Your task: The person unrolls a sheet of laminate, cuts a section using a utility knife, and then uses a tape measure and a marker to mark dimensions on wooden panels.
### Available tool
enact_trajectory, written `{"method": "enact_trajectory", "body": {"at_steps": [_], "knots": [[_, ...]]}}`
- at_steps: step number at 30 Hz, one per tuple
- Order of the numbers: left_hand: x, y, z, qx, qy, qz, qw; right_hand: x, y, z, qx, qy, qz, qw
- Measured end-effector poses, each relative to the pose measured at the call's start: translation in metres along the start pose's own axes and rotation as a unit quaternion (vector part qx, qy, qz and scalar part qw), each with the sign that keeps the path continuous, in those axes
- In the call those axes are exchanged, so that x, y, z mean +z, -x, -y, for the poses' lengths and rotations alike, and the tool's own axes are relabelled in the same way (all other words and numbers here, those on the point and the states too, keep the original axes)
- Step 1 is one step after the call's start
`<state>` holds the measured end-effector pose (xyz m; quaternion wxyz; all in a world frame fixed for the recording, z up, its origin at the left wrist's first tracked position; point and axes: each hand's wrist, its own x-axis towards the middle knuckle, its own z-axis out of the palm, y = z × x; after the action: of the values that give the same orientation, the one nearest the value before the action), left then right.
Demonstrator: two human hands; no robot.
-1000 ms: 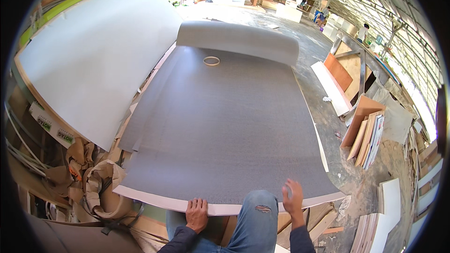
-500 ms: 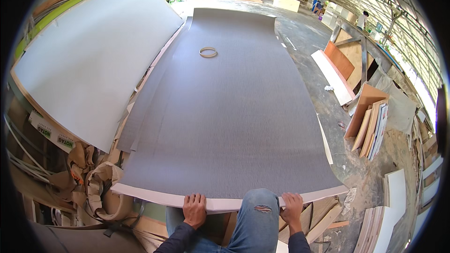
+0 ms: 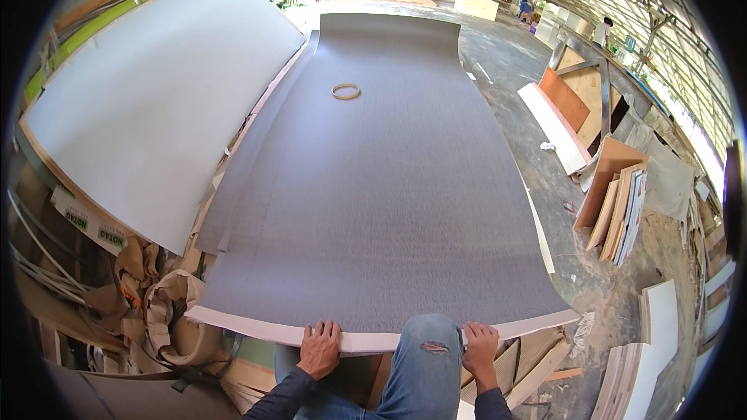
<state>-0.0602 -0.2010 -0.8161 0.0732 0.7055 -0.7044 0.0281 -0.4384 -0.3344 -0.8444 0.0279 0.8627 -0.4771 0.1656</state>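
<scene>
A large grey laminate sheet [image 3: 373, 187] with a fine grain stretches away in front of me. Its far end curls upward, and a pale pinkish strip [image 3: 241, 325] shows along the near edge. My left hand [image 3: 320, 348] is closed over this near edge, fingertips on top and thumb hidden. To the right of my bent knee, my right hand [image 3: 481, 350] grips the same edge, fingers curled over it. Toward the far part of the sheet lies a roll of tan tape or banding [image 3: 345, 92], a thin ring touched by neither hand.
A big white panel [image 3: 163, 101] leans along the left. Crumpled brown paper [image 3: 175, 319] is heaped below it. On the right stand leaning board offcuts [image 3: 615, 202] and stacked white-faced boards [image 3: 657, 327]. Other people [image 3: 602, 33] are far off at the back right.
My left forearm has swung slightly outward to the left, and the left hand has shifted a little on the edge. The right hand has moved slightly left and down, still on the edge.
</scene>
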Motion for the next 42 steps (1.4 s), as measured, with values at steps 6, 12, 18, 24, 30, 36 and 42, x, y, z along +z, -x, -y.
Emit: {"method": "enact_trajectory", "body": {"at_steps": [6, 12, 18, 24, 30, 36, 42], "knots": [[0.014, -0.003, 0.011, -0.002, 0.002, 0.092, 0.996, -0.006, -0.022, 0.01, 0.002, -0.006, -0.035, 0.999], [0.013, 0.002, 0.001, 0.027, 0.008, 0.057, 0.998, 0.015, 0.009, 0.006, 0.051, -0.031, 0.029, 0.998], [0.017, 0.004, 0.003, -0.015, 0.087, 0.117, 0.989, -0.001, 0.005, 0.007, 0.01, -0.036, 0.088, 0.995], [0.04, 0.011, -0.003, -0.022, 0.058, 0.172, 0.983, 0.036, 0.039, 0.004, -0.001, -0.016, 0.089, 0.996], [0.039, 0.011, -0.001, -0.046, 0.066, 0.234, 0.969, 0.03, 0.035, 0.013, 0.027, -0.032, 0.11, 0.993], [0.039, 0.005, 0.005, -0.016, 0.055, 0.196, 0.979, 0.009, 0.021, 0.008, 0.031, -0.039, 0.128, 0.99], [-0.037, -0.021, 0.004, -0.046, 0.08, 0.165, 0.982, -0.059, -0.029, 0.017, 0.066, -0.048, 0.15, 0.985]]}}
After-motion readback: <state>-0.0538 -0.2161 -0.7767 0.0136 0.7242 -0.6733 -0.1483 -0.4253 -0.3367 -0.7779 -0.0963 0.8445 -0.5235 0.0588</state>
